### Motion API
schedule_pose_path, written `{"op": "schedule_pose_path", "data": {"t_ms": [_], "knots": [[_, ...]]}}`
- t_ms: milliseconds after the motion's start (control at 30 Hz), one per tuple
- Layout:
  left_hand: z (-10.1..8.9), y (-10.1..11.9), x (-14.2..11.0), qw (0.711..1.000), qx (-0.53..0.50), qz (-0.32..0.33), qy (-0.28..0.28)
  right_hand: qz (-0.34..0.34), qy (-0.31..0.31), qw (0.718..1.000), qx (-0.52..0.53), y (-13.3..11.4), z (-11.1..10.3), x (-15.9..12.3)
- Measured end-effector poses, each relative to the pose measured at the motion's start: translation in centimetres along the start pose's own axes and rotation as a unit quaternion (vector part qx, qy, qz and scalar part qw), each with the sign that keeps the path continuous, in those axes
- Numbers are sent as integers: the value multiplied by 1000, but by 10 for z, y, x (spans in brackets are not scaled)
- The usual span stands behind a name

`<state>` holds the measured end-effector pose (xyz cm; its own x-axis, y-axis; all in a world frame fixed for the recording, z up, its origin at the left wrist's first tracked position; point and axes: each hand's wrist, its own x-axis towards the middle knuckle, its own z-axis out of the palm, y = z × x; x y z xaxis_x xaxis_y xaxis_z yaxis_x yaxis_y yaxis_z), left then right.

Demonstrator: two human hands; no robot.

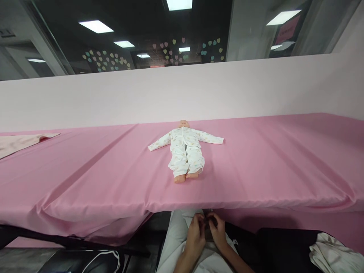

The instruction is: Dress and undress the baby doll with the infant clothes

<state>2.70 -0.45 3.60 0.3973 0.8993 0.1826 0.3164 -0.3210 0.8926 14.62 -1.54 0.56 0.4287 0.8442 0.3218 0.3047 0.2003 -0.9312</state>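
Below the table's front edge, my left hand (195, 230) and my right hand (217, 229) are close together over my lap, fingers curled with thumbs and fingertips pinched. Something small and dark seems to lie between them, too dim to name. Light grey cloth (179, 231) covers my legs beneath. On the table in front of me lies a baby doll (185, 146) on its back, arms spread, feet toward me. It wears a white patterned long-sleeved top (184, 136) and matching trousers (179, 161); its bare feet show. Neither hand touches the doll.
A pink cloth (113, 167) covers the table and hangs over its front edge. A pale folded fabric (19, 144) lies at the far left. Crumpled light cloth (335, 252) rests on a black seat at lower right. A white wall (170, 94) with windows stands behind.
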Motion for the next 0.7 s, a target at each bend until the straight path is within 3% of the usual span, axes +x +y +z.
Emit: {"op": "schedule_pose_path", "data": {"t_ms": [133,300,367,467,500,600,700], "knots": [[-26,40,-9,999,-40,-13,-8,-55,-34,998,-2,-15,-4,-9],[-88,117,-15,983,-146,-2,-112,-261,-92,961,-9,-68,-22,-17],[-116,142,-5,979,-181,13,-98,-336,-96,937,-7,-96,-33,-11],[-148,169,32,974,-215,74,-7,-365,-122,923,9,-134,-49,12],[-155,176,50,970,-221,93,50,-361,-121,925,12,-145,-54,23],[-169,188,115,958,-245,77,131,-355,-117,928,7,-170,-59,67],[-174,182,188,953,-242,54,175,-311,-138,940,-22,-187,-49,125]]}}
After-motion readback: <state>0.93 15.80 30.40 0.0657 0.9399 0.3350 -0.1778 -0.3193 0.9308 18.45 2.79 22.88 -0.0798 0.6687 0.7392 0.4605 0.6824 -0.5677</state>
